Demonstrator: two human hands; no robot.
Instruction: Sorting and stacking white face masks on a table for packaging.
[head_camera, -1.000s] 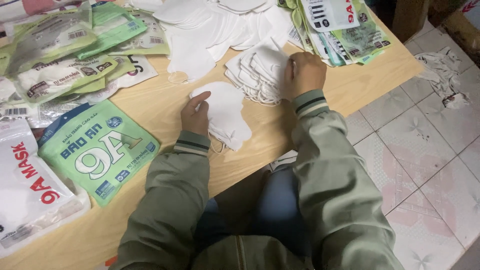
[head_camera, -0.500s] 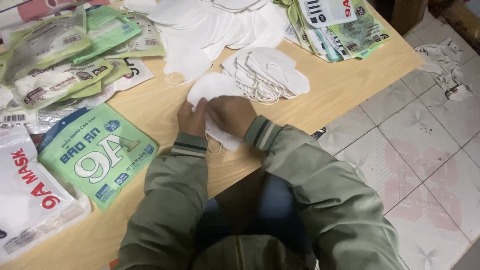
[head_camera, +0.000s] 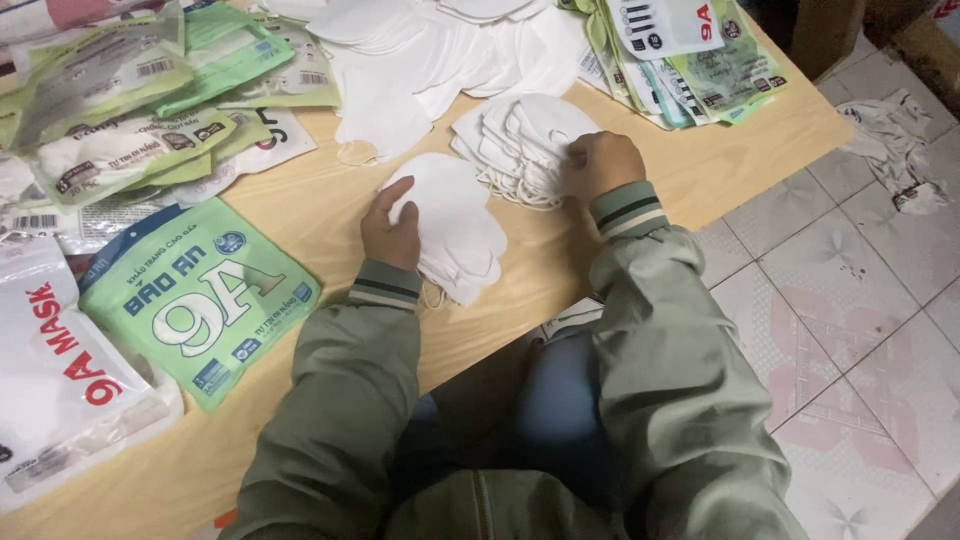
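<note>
My left hand (head_camera: 391, 226) rests on a small stack of white face masks (head_camera: 455, 225) lying near the front edge of the wooden table (head_camera: 310, 205), thumb and fingers pressing its left side. My right hand (head_camera: 602, 163) reaches to a second, fanned pile of white masks (head_camera: 520, 135) further right and closes its fingers on a mask at the pile's right edge. Both arms wear green jacket sleeves with striped cuffs.
A big loose heap of white masks (head_camera: 440, 45) lies at the back. Green and white mask packets (head_camera: 195, 300) cover the left side, and more packets (head_camera: 690, 55) sit at the back right. Tiled floor (head_camera: 850, 290) with crumpled wrappers (head_camera: 900, 135) lies right of the table.
My right hand left the near stack, where it met my left hand half a second ago, and went back up right to the fanned pile. My left hand stayed on the near stack.
</note>
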